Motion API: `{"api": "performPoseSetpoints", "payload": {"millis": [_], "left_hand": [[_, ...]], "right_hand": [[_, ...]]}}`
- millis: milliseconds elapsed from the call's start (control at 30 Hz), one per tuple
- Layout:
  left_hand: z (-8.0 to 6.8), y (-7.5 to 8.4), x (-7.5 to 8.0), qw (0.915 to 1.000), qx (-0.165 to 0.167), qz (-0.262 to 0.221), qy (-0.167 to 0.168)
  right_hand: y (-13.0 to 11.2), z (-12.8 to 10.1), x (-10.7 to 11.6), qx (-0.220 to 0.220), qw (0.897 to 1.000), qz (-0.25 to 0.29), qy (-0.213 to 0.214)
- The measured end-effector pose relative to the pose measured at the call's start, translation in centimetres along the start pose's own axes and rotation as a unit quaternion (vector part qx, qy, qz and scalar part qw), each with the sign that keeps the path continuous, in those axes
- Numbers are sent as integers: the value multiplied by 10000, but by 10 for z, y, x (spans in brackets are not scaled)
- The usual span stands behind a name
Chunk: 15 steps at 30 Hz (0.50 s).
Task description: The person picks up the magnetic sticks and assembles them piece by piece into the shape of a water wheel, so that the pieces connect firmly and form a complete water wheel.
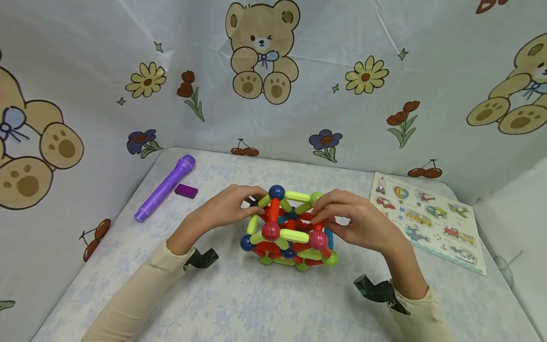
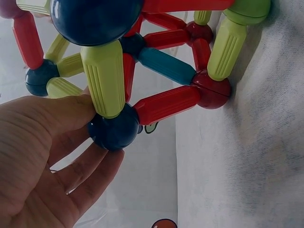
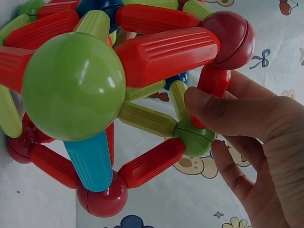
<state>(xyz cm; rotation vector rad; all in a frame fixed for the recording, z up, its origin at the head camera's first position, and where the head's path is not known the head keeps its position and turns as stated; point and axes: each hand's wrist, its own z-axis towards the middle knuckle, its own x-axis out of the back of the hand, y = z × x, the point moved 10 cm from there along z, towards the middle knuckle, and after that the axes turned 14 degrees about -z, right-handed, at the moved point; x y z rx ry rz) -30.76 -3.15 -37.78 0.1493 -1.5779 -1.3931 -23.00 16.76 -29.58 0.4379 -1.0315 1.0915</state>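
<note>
A child's play corner: cartoon bear-and-flower sheets [image 1: 265, 52] hang as walls around a cloth-covered bench [image 1: 239, 304], which carries a purple toy microphone [image 1: 164, 187], a vehicle peg puzzle [image 1: 429, 221] and a ball-and-rod toy [image 1: 290, 230].

A purple torch [image 1: 164, 188] lies at ten o'clock on the table [image 1: 239, 304], a purple block [image 1: 186, 191] just beside it. A vehicle puzzle board [image 1: 429, 219] sits at three o'clock.

left hand [image 1: 224, 207], right hand [image 1: 354, 221], fingers curled, facing inward
</note>
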Motion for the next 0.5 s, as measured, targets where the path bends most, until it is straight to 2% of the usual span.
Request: {"api": "performPoseSetpoints", "payload": {"millis": [167,267,333,500], "left_hand": [[-1,0,-1,9998,-23,177,-78],[-4,0,0,9978,-28,659,-89],[-7,2,3,9946,-33,1038,-42],[-18,15,14,9805,-153,1930,337]], "right_hand": [[-2,1,0,49,10000,-75,33],[-3,1,-1,39,9999,-158,-10],[-4,1,-1,-58,9996,-242,-126],[-3,-4,-2,-558,9958,-423,-590]]}}
